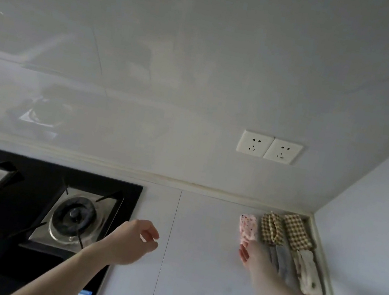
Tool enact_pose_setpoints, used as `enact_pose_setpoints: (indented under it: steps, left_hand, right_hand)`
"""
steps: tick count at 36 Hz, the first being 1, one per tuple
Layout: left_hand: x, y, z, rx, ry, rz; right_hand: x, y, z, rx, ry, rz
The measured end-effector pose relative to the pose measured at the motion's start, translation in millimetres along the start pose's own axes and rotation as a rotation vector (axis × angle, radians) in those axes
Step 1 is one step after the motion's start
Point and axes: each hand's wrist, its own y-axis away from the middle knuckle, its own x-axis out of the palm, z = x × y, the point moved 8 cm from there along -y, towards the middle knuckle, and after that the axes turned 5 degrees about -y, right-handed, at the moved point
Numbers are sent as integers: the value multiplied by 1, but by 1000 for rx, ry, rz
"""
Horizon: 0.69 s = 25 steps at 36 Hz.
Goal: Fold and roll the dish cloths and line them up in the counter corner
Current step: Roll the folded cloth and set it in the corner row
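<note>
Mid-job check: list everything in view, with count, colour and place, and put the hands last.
Gingham rolled cloths: two, yellow-brown check, back right counter corner, side by side.
Floral rolled cloth: one, pink-white, left of the gingham pair.
Other rolled cloths: several, grey and cream, nearer row along the right wall; count unclear.
Gas hob: one, black, two burners, left counter.
Wall sockets: two, white, back wall.
Counter: white.
Left hand: fingers loosely curled, holding nothing, beside the hob.
Right hand: fingers straight, at the floral cloth's near end.

Black gas hob (43, 201), twin wall sockets (269, 147), white counter (193, 264).
</note>
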Motion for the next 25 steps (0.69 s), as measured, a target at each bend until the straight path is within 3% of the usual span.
enact_pose_setpoints:
  steps: [4, 9, 15, 20, 25]
  left_hand:
    - [-1, 0, 0, -12, 14, -8]
    - [-5, 4, 9, -39, 26, -13]
    - [-9, 18, 18, -49, 49, -28]
    - [-17, 42, 43, -92, 63, -19]
    - [-33, 83, 81, -136, 86, -37]
  right_hand:
    - [1, -17, 6, -34, -129, -25]
    - [10, 3, 13, -31, -34, -110]
    - [-9, 14, 1, -104, 382, -247]
    - [21, 64, -27, -190, 604, -197]
    - [69, 98, -83, -179, 836, -41]
